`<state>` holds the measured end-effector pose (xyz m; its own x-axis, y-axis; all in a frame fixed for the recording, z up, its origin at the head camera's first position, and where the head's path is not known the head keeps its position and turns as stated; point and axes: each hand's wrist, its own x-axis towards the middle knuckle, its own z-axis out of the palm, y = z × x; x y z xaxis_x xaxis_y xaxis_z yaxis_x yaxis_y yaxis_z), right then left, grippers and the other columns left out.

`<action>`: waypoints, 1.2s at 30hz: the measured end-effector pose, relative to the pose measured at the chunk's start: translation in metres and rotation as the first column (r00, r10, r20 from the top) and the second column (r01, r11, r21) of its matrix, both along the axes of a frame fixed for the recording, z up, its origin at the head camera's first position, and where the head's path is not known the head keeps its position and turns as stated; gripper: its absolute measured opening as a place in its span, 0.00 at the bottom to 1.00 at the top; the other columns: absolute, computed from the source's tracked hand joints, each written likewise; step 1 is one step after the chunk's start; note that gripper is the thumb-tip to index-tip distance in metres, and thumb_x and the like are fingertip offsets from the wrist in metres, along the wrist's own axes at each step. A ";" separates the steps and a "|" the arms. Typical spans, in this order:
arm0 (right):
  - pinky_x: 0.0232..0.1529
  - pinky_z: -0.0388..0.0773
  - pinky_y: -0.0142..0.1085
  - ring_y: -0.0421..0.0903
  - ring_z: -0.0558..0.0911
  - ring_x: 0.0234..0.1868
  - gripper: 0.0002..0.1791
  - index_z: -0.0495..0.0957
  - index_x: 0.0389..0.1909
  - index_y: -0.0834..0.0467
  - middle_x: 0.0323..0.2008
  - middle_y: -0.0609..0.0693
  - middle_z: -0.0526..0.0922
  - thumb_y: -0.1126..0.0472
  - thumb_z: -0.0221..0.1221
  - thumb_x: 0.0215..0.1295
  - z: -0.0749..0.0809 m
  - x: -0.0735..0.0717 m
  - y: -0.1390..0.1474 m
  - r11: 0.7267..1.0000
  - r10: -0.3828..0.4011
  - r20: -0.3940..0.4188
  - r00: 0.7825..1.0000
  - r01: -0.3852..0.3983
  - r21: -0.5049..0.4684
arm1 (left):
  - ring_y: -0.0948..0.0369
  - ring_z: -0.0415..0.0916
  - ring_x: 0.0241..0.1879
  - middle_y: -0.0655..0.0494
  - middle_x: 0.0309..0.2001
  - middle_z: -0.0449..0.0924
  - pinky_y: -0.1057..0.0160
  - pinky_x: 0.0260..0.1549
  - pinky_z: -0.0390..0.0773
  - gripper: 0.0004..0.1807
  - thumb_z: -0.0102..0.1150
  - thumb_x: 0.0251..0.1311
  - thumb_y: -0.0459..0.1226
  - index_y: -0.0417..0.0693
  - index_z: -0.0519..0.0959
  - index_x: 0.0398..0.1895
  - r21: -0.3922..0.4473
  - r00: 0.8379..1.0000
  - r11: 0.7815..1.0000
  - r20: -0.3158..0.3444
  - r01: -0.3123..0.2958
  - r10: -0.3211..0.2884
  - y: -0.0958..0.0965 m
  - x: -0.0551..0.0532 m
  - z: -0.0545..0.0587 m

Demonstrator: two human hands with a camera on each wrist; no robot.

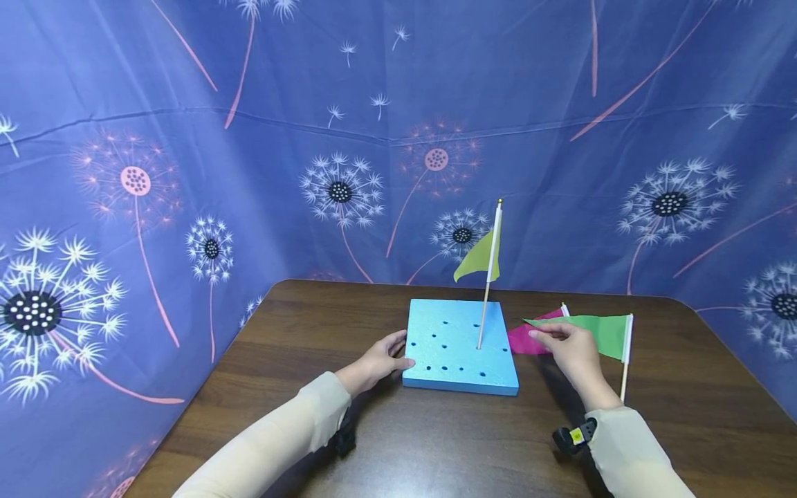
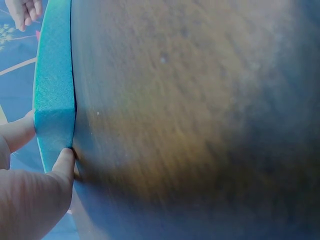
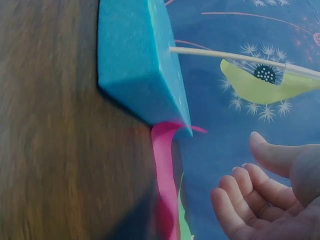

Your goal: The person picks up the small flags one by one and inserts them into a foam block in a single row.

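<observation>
My left hand (image 1: 376, 360) grips the blue board (image 1: 429, 315) by its left edge; my right hand (image 1: 575, 353), loosely curled and empty, hovers by 2 flags, the pink flag (image 1: 523, 340) and green flag (image 1: 609, 330). I'd brace the board, pinching 1 stick (image 1: 625, 380).

A draped tabletop corner, the wider room untellable: blue dandelion-print cloth (image 1: 311, 76) hangs behind a brown wood-grain table (image 1: 324, 328)

I record the head view facing forward and down from above the table (image 1: 349, 443); my left and right wrist views, low, close and turned sideways, face opposite near corners of the block (image 1: 457, 332), which all three share.
</observation>
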<state>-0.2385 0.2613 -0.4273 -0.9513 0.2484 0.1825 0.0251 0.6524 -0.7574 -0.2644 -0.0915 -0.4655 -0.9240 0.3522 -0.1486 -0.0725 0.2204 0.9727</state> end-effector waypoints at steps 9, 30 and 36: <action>0.27 0.73 0.32 0.49 0.81 0.32 0.32 0.81 0.46 0.69 0.33 0.59 0.86 0.43 0.67 0.56 0.005 0.011 0.021 1.000 -0.009 0.138 0.990 0.012 -0.020 | 0.44 0.49 0.74 0.37 0.74 0.54 0.47 0.71 0.55 0.40 0.61 0.60 0.29 0.35 0.53 0.74 -0.014 1.000 1.000 0.010 0.004 -0.004 0.001 0.003 0.003; 0.36 0.82 0.43 0.41 0.85 0.26 0.44 0.79 0.45 0.74 0.25 0.51 0.86 0.37 0.72 0.45 0.005 0.022 0.062 0.995 -0.027 0.372 0.928 0.060 -0.076 | 0.44 0.49 0.74 0.38 0.74 0.52 0.47 0.71 0.55 0.41 0.62 0.60 0.29 0.34 0.52 0.74 -0.012 1.000 1.000 0.018 0.001 -0.001 -0.001 0.003 0.004; 0.29 0.67 0.36 0.42 0.78 0.26 0.36 0.84 0.38 0.67 0.18 0.46 0.82 0.37 0.72 0.44 0.003 0.027 0.066 0.996 -0.086 0.358 0.930 0.069 0.059 | 0.45 0.50 0.74 0.38 0.74 0.53 0.47 0.71 0.55 0.41 0.62 0.60 0.30 0.35 0.53 0.74 -0.019 1.000 1.000 0.022 0.000 0.000 0.000 0.003 0.002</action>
<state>-0.2119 0.3272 -0.4242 -0.9333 0.3235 -0.1556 0.3421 0.6702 -0.6586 -0.2617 -0.0920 -0.4633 -0.9205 0.3493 -0.1751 -0.0934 0.2385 0.9666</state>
